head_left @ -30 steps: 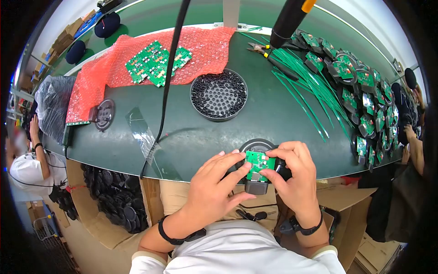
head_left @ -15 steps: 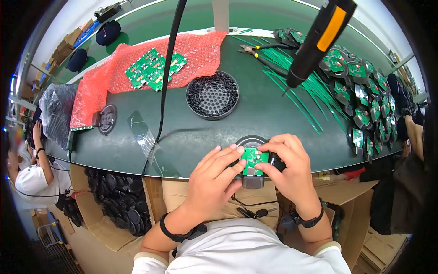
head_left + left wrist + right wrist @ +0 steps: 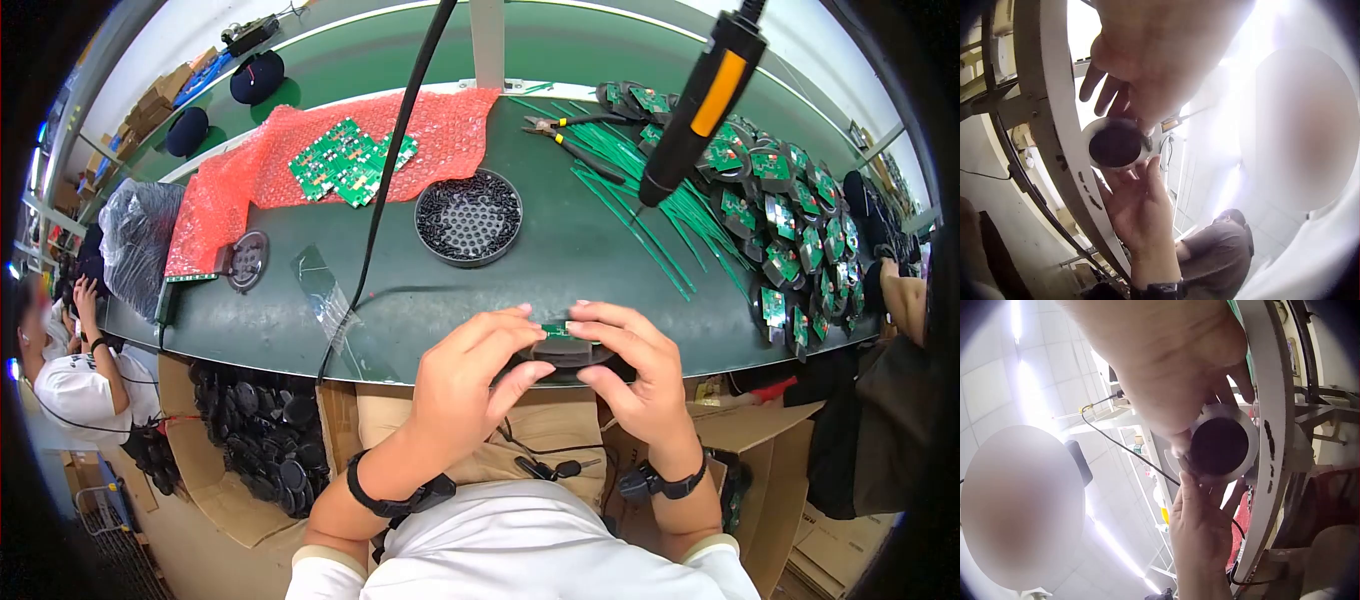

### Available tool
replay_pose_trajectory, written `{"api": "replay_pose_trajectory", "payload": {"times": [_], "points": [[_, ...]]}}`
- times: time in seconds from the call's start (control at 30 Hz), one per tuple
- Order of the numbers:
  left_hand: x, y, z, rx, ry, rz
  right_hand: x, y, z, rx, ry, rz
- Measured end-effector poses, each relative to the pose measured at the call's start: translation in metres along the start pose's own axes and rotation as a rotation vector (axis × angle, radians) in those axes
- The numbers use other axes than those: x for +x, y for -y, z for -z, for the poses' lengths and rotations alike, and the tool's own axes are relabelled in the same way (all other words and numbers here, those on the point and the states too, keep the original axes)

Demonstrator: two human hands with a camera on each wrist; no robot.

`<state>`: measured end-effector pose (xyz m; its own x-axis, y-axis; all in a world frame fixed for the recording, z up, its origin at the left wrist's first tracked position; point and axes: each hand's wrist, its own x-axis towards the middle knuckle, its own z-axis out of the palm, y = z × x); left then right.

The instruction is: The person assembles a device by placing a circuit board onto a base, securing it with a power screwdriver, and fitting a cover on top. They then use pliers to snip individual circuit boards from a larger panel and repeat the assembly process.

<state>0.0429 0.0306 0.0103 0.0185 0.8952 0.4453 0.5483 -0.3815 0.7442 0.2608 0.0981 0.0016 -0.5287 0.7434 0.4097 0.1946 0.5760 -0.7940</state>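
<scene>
Black unit [image 3: 566, 353] with green board [image 3: 556, 328]: at table [image 3: 600, 250] near edge, held edge-on. Left hand [image 3: 462, 385] and right hand [image 3: 640, 385]: fingers curled round it from either side. Screw tray [image 3: 468, 217] beyond.

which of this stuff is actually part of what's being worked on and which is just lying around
In hand: round black housing with its green circuit board, gripped by left hand and right hand.
Lying about: screw tray, red bubble wrap with loose boards, green cable ties, pliers, hanging screwdriver.
</scene>
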Motion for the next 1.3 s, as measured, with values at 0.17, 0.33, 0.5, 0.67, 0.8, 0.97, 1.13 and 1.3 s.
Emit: {"api": "replay_pose_trajectory", "payload": {"times": [0.17,0.33,0.5,0.67,0.8,0.97,1.13,1.3], "points": [[0.003,-0.011,-0.007,-0.045,-0.034,0.068,-0.006,-0.001,-0.010,0.054,-0.148,-0.066],[-0.001,-0.012,-0.017,-0.049,-0.148,-0.003,-0.006,0.005,-0.011,0.053,-0.129,-0.061],[-0.006,-0.011,-0.018,0.003,-0.141,-0.038,-0.007,0.005,-0.011,0.071,-0.123,-0.063],[-0.007,-0.008,-0.021,0.010,-0.176,-0.079,-0.009,0.003,-0.012,0.082,-0.116,-0.056],[-0.009,-0.007,-0.023,0.053,-0.203,-0.104,-0.010,0.003,-0.013,0.072,-0.121,-0.069],[-0.011,-0.009,-0.026,0.104,-0.203,-0.094,-0.010,0.001,-0.012,0.047,-0.119,-0.064],[-0.009,-0.008,-0.025,0.065,-0.201,-0.103,-0.010,-0.002,-0.012,0.036,-0.101,-0.037],[-0.009,-0.004,-0.025,-0.036,-0.208,-0.094,-0.008,-0.003,-0.012,0.074,-0.095,-0.038]]}}
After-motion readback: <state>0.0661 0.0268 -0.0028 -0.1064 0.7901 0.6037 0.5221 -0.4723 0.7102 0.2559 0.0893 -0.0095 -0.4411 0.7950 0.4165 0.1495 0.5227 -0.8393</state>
